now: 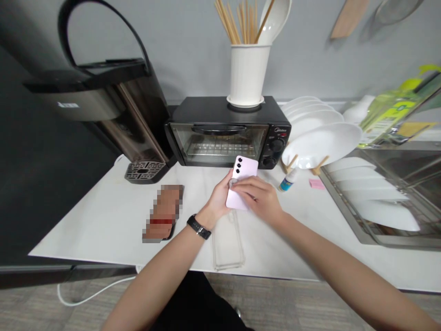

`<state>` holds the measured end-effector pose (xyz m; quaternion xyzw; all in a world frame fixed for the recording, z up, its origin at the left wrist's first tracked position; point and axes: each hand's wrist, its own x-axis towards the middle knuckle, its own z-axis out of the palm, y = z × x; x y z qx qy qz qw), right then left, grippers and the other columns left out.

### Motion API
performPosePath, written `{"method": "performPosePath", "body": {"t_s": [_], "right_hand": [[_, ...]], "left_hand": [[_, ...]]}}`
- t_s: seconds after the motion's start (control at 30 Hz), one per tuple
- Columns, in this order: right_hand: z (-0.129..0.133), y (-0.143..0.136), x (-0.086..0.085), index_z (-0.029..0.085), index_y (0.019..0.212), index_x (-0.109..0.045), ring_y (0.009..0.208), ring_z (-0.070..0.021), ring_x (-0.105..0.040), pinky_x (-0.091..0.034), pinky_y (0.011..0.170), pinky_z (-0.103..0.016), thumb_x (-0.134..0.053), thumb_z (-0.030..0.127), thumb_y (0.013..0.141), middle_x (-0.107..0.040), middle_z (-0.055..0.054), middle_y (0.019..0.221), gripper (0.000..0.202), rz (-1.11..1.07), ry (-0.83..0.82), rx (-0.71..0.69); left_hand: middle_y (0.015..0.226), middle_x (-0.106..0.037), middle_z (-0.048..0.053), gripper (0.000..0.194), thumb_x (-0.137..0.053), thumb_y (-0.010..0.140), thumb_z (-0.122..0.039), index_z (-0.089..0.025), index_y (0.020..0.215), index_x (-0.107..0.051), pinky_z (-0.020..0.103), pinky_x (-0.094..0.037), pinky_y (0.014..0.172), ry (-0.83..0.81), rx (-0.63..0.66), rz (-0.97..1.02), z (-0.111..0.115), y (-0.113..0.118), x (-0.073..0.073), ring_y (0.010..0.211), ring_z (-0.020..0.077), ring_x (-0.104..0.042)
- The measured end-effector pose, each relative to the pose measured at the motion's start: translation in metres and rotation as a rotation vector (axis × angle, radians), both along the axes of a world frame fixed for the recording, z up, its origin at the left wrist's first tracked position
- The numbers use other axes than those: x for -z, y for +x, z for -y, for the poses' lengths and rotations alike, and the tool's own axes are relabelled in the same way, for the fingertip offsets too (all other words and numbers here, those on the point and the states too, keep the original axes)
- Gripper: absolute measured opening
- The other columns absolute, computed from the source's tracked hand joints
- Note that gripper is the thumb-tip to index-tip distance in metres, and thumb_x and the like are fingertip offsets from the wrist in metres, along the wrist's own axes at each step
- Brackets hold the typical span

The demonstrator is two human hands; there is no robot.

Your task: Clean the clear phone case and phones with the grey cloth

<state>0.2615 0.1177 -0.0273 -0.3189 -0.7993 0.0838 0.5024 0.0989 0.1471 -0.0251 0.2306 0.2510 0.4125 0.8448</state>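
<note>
My left hand (221, 193), with a black watch at the wrist, grips a pale lilac smartphone (237, 201) by its left edge. The phone's back faces up, its camera lenses near the top left. Pinched fingers of my right hand (260, 195) press a small greyish-white wad (233, 182) against the phone's left side; its kind is hard to make out. Just below the hands, a clear phone case (228, 246) lies flat on the white countertop (275, 250). To the right stands a small white bottle with a blue label (286, 182).
Behind the hands is a black toaster oven (220, 145), with a white cup of chopsticks (250, 73) on top. A drink dispenser (144, 119) stands left, near a pixelated flat object (163, 211). Racked plates (320, 142), a pink slip (316, 184) and a sink (360, 230) lie right.
</note>
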Motion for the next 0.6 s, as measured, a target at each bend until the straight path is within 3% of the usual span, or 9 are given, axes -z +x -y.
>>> {"method": "performPosePath", "body": {"t_s": [0.1, 0.2, 0.33, 0.43, 0.6], "right_hand": [[0.004, -0.006, 0.003, 0.045, 0.122, -0.087, 0.100, -0.0245, -0.084, -0.073, 0.088, -0.040, -0.064, 0.018, 0.109, -0.088, 0.001, 0.111, 0.037, 0.080, 0.003, -0.151], [0.003, 0.000, 0.001, 0.043, 0.122, -0.086, 0.096, -0.0232, -0.083, -0.073, 0.086, -0.039, -0.062, 0.021, 0.111, -0.088, 0.000, 0.108, 0.035, 0.147, 0.016, -0.185], [-0.006, 0.018, -0.003, 0.035, 0.119, -0.088, 0.101, -0.0242, -0.083, -0.072, 0.091, -0.042, -0.061, 0.021, 0.112, -0.088, -0.004, 0.109, 0.031, 0.164, 0.071, -0.072], [-0.015, 0.030, -0.004, 0.034, 0.118, -0.089, 0.101, -0.0261, -0.082, -0.072, 0.088, -0.045, -0.063, 0.020, 0.110, -0.087, -0.007, 0.110, 0.030, 0.119, 0.077, 0.037], [-0.020, 0.036, -0.004, 0.032, 0.112, -0.090, 0.101, -0.0292, -0.082, -0.071, 0.087, -0.048, -0.064, 0.023, 0.110, -0.086, -0.010, 0.110, 0.029, -0.013, 0.038, 0.250]], "left_hand": [[0.123, -0.087, 0.015, 0.061, -0.057, 0.109, -0.062, -0.014, 0.141, -0.075, 0.044, -0.066, 0.107, 0.059, -0.052, -0.010, -0.001, -0.002, -0.007, 0.118, 0.0332, -0.084], [0.132, -0.085, 0.013, 0.060, -0.053, 0.109, -0.062, -0.017, 0.142, -0.075, 0.044, -0.063, 0.114, 0.086, -0.147, -0.023, -0.001, -0.003, -0.012, 0.130, 0.0336, -0.079], [0.130, -0.084, 0.018, 0.064, -0.043, 0.113, -0.060, -0.012, 0.142, -0.074, 0.049, -0.064, 0.112, 0.052, -0.144, -0.014, -0.001, -0.003, -0.014, 0.128, 0.0354, -0.079], [0.127, -0.084, 0.017, 0.058, -0.048, 0.112, -0.058, -0.015, 0.143, -0.072, 0.054, -0.067, 0.106, 0.028, -0.088, -0.009, 0.002, -0.001, -0.013, 0.119, 0.0355, -0.081], [0.117, -0.086, 0.013, 0.048, -0.047, 0.115, -0.051, -0.018, 0.137, -0.074, 0.050, -0.069, 0.101, -0.053, 0.028, 0.002, 0.006, 0.001, -0.009, 0.112, 0.0329, -0.084]]}}
